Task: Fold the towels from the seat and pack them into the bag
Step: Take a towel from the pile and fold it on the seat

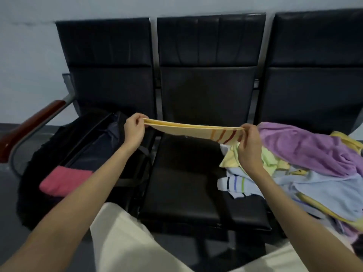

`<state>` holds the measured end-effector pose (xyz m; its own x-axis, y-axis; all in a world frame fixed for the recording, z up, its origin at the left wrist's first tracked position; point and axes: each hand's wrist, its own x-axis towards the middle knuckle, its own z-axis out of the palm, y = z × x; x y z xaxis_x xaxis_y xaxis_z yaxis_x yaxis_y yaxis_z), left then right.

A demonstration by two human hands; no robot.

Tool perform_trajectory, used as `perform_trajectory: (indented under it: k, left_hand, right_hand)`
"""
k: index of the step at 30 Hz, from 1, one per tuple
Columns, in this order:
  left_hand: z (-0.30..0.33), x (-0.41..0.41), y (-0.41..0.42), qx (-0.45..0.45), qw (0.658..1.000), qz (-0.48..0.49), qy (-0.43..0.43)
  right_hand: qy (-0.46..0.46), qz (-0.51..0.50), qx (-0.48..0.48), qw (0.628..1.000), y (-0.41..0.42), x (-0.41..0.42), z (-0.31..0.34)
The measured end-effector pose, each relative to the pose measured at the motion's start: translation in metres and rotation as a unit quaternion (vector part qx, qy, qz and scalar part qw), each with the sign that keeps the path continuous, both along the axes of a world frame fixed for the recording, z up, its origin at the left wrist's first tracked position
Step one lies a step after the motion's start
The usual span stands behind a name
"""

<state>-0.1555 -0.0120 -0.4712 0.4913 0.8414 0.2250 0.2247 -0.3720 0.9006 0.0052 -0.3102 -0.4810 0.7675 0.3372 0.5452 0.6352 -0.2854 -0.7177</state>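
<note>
I held the yellow towel [188, 128] stretched flat above the middle seat [196, 185], my left hand [133, 130] pinching its left end, my right hand [248, 143] pinching the striped right end. Both had fingers curled tight on the cloth. The bag [84, 154] sat open on the left seat, a pink towel [64, 180] inside. The towel pile [306, 165] lay on the right seat.

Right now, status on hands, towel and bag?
Left hand and right hand pinch yellow towel ends, stretched over middle seat. Bag open, pink towel inside. Nothing in the way.
</note>
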Motion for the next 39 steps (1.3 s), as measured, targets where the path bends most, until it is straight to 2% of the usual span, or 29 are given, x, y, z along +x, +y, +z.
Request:
perform_trajectory:
  k: [4,6,8,11,15,19,20,22,27,31,35,37,39]
  left_hand:
    - [-0.076,-0.044,-0.007,-0.060,0.984,-0.041,0.160]
    - [-0.106,-0.066,-0.017,-0.067,0.961,-0.077,0.258]
    - [-0.132,-0.085,-0.027,-0.070,0.931,-0.125,0.336]
    - [-0.154,-0.106,-0.041,-0.023,0.889,-0.190,0.417]
    - [-0.160,-0.115,-0.057,0.067,0.821,-0.273,0.498]
    - [-0.153,-0.104,-0.075,0.114,0.730,-0.255,0.624]
    - [-0.151,-0.097,-0.081,0.119,0.717,-0.254,0.639]
    - [-0.147,-0.082,-0.096,0.125,0.724,-0.270,0.622]
    - [-0.140,-0.047,-0.148,0.109,0.823,-0.352,0.433]
    - [-0.147,-0.016,-0.182,0.065,0.884,-0.355,0.299]
    - [-0.153,0.007,-0.203,0.029,0.911,-0.355,0.209]
    - [-0.154,0.013,-0.206,0.034,0.919,-0.343,0.193]
    - [-0.154,0.014,-0.206,0.042,0.921,-0.338,0.190]
  right_hand:
    - [0.061,0.082,-0.167,0.981,-0.016,-0.013,-0.061]
    - [0.099,0.136,-0.277,0.946,-0.023,-0.019,-0.088]
    - [0.137,0.183,-0.339,0.913,-0.031,-0.027,-0.108]
    - [0.164,0.195,-0.360,0.897,-0.042,-0.041,-0.125]
    - [0.188,0.191,-0.332,0.905,-0.050,-0.051,-0.129]
    - [0.195,0.188,-0.281,0.920,-0.054,-0.054,-0.127]
    - [0.195,0.189,-0.271,0.923,-0.055,-0.055,-0.127]
    - [0.188,0.192,-0.260,0.927,-0.055,-0.055,-0.125]
    - [0.173,0.187,-0.228,0.940,-0.054,-0.054,-0.123]
    - [0.167,0.207,-0.193,0.944,-0.054,-0.049,-0.128]
    - [0.203,0.213,-0.157,0.943,-0.054,-0.045,-0.130]
    - [0.229,0.213,-0.137,0.940,-0.053,-0.044,-0.131]
    - [0.265,0.168,-0.123,0.941,-0.049,-0.037,-0.140]
